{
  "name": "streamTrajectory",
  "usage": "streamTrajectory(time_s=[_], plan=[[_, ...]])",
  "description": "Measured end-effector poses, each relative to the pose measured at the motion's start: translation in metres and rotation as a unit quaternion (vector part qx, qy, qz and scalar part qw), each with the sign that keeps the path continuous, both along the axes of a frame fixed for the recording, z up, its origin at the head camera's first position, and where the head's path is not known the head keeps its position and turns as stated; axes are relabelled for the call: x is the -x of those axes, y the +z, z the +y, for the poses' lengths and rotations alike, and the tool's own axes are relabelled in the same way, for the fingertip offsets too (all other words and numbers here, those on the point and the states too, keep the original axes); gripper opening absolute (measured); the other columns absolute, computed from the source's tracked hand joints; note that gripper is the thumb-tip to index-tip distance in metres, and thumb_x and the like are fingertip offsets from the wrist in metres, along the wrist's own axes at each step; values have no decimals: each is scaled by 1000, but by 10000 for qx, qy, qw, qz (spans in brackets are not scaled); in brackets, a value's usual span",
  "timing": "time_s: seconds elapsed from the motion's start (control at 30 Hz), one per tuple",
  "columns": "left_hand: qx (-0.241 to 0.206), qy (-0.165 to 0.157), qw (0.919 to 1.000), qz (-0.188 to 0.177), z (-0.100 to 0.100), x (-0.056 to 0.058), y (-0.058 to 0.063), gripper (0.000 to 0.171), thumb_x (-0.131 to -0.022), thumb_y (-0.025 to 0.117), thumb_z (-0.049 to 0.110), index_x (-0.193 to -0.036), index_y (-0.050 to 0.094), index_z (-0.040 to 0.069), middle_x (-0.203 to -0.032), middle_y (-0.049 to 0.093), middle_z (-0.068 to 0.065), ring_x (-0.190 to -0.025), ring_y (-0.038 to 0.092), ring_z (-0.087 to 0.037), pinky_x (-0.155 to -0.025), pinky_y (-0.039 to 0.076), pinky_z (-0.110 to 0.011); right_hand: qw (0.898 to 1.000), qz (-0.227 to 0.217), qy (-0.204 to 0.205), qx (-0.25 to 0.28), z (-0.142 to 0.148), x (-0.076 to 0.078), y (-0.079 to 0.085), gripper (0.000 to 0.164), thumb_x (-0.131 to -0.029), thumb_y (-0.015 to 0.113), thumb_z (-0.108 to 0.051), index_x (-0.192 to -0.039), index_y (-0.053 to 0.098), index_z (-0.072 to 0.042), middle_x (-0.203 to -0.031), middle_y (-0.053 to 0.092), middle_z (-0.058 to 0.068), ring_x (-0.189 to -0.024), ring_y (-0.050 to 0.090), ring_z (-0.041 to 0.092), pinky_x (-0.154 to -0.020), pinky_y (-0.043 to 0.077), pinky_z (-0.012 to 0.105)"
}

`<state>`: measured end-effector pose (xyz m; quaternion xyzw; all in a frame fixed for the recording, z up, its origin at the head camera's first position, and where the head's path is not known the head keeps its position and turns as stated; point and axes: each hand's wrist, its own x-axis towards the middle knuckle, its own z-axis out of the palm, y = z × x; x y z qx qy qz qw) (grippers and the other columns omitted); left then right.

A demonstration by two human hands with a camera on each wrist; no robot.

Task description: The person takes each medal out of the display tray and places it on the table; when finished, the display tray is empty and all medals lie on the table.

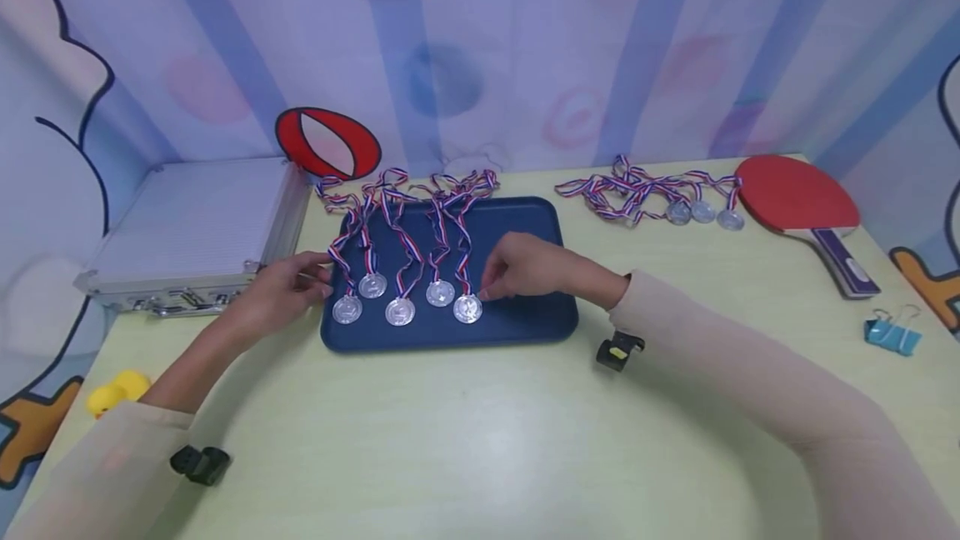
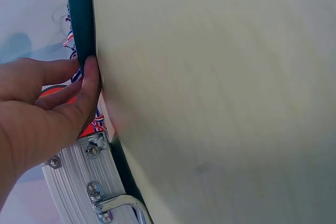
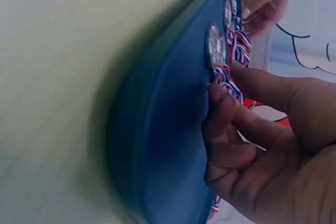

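Several silver medals on red, white and blue ribbons lie on a dark blue tray (image 1: 517, 327), their ribbons trailing over its back edge. At the tray's left edge is my left hand (image 1: 288, 294); in the left wrist view its thumb and fingers (image 2: 90, 74) pinch the rim. My right hand (image 1: 528, 267) is over the tray's right half, fingers curled. Its fingertips meet the edge of the rightmost medal (image 1: 467, 308). The right wrist view shows that medal (image 3: 215, 45) and its ribbon at the thumb and forefinger, with the tray surface just behind.
A silver case (image 1: 202, 223) stands at the back left, a yellow rubber duck (image 1: 116, 392) nearer. At the back right lie three more medals (image 1: 702, 211) with tangled ribbons (image 1: 622, 190), beside a red table tennis bat (image 1: 798, 194). A blue binder clip (image 1: 892, 336) sits far right.
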<state>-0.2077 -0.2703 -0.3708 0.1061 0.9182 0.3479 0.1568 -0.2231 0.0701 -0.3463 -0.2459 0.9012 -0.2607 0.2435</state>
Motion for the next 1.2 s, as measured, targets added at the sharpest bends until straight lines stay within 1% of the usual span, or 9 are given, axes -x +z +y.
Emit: streamTrajectory(time_s=[0.17,0.33,0.4,0.5,0.6,0.8,0.93,1.07,1.2], plan=[[82,5,10000,-17,1,0,1,47,-91,51,3,-137,39,-2,-114,56,-20,-109,57,-35,-85,51,-39,9989,81,-446,82,-7,-1,-6,27,-78,73,-32,-64,70,-9,-53,54,-6,-49,44,6,-48,31,20],[78,17,9999,-82,1,-1,0,47,-91,51,3,-137,39,-2,-115,55,-21,-109,56,-35,-84,52,-39,9988,161,-397,222,-16,-1,-8,43,-77,74,-33,-45,54,-11,-41,36,-10,-40,27,5,-43,18,21],[83,29,9999,-96,1,-2,0,48,-91,52,4,-137,39,-2,-116,55,-21,-109,56,-35,-83,52,-38,9986,215,-411,256,-19,-1,-9,48,-77,74,-34,-41,48,-13,-39,30,-10,-39,21,5,-42,14,22],[112,34,9999,-84,1,-3,0,48,-91,52,4,-137,39,-1,-116,56,-21,-108,57,-35,-82,52,-36,9978,305,-545,224,-22,-1,-11,49,-75,75,-34,-40,46,-14,-39,29,-11,-39,20,4,-42,13,22],[101,16,9999,-52,1,-3,1,48,-91,52,4,-137,40,-1,-116,56,-21,-108,57,-35,-82,52,-36,9968,356,-708,130,-23,-1,-12,44,-75,75,-32,-43,53,-11,-40,34,-10,-40,25,4,-41,16,21],[92,6,9999,-47,1,-1,1,47,-91,51,3,-136,40,-2,-115,56,-21,-108,57,-35,-81,52,-36,9963,308,-799,70,-24,0,-12,27,-76,75,-26,-59,68,-6,-46,46,-10,-46,38,5,-46,30,20],[100,-8,9999,-30,0,-1,-1,48,-90,51,2,-136,40,-2,-115,56,-21,-107,57,-35,-79,52,-33,9955,-34,-905,283,-21,0,-14,19,-78,73,-21,-65,71,-7,-52,52,-8,-49,40,6,-47,31,20],[131,-19,9999,19,0,0,-1,47,-90,51,2,-135,41,-3,-114,56,-22,-106,58,-35,-78,52,-32,9929,-465,-922,596,-17,0,-14,12,-79,71,-16,-70,71,-8,-66,65,-5,-55,47,7,-50,37,20],[140,-20,9999,20,1,0,0,47,-90,51,2,-136,40,-2,-114,56,-21,-106,58,-35,-79,52,-33,9925,-568,-794,739,-12,0,-10,12,-79,72,-18,-72,71,-10,-70,66,-1,-61,52,11,-56,39,21]])
